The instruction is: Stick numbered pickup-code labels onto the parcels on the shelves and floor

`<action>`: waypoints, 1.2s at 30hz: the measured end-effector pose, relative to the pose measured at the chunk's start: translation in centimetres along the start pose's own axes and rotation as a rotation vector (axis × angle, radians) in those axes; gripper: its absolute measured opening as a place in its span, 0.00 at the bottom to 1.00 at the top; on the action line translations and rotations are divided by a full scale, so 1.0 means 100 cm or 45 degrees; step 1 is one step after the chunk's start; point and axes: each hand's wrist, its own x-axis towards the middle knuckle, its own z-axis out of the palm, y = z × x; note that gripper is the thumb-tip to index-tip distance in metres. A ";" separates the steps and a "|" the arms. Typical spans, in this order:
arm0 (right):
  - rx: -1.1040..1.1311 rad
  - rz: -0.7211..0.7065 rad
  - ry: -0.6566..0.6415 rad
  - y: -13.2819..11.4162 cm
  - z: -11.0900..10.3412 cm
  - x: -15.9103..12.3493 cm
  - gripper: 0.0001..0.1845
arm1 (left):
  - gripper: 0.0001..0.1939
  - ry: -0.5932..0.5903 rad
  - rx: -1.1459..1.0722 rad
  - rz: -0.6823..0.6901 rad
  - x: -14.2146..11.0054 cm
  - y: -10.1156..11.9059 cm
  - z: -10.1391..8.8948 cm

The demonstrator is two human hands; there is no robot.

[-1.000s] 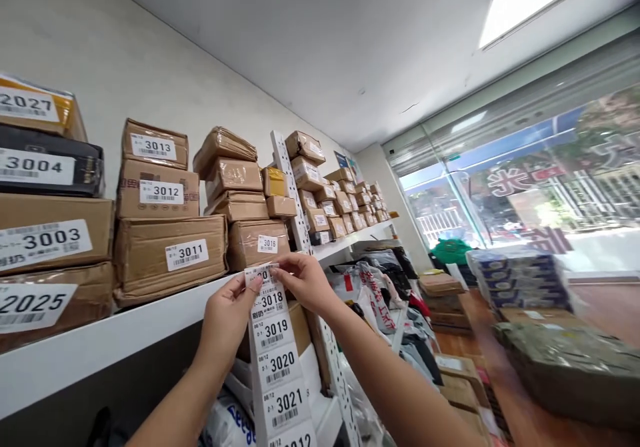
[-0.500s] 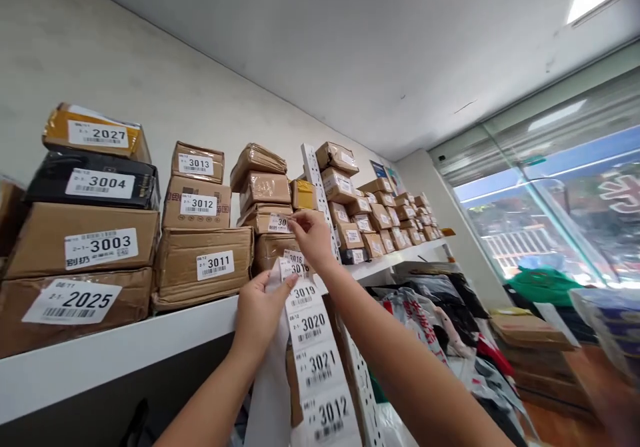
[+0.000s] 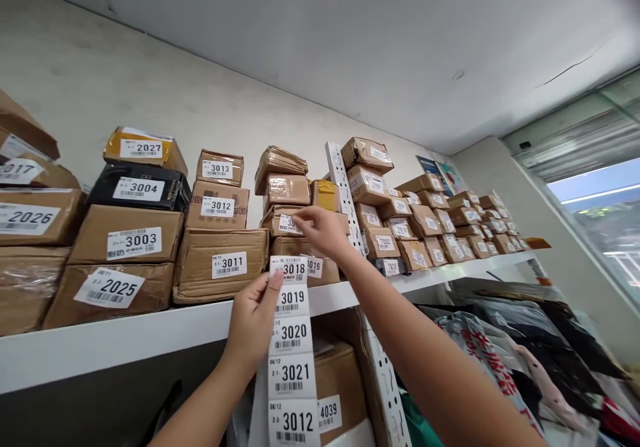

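My left hand (image 3: 251,315) grips a long strip of white numbered labels (image 3: 291,370) near its top, thumb in front beside the 3018 label. The strip hangs down through 3019, 3020 and 3021 to a 3012 label. My right hand (image 3: 323,235) is raised to a brown box (image 3: 273,220) in the stack behind. Its bent fingers are at the right edge of a white label (image 3: 287,225) on that box's front, covering part of the number. Just below, a box (image 3: 327,272) bears a 3016 label, partly hidden by the strip.
A white shelf (image 3: 200,327) carries stacks of labelled boxes, among them a box marked 3011 (image 3: 200,267) and a black box (image 3: 105,183). A perforated white post (image 3: 345,187) stands right of my right hand. Bagged parcels (image 3: 485,353) lie below the shelf at right.
The view has swung left, so things sit further right. The strip has straightened and its 3018 label now faces me. My right hand stays at the label on the box.
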 end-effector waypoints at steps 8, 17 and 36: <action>0.663 0.285 -0.233 -0.016 -0.009 -0.022 0.04 | 0.19 0.171 -0.299 -0.028 0.038 0.014 0.019; 0.477 0.123 0.140 -0.010 0.014 0.017 0.03 | 0.20 0.340 0.078 0.190 0.071 0.027 0.015; -0.092 -0.044 0.161 -0.005 0.001 0.066 0.06 | 0.17 0.048 0.020 0.328 0.068 0.036 -0.012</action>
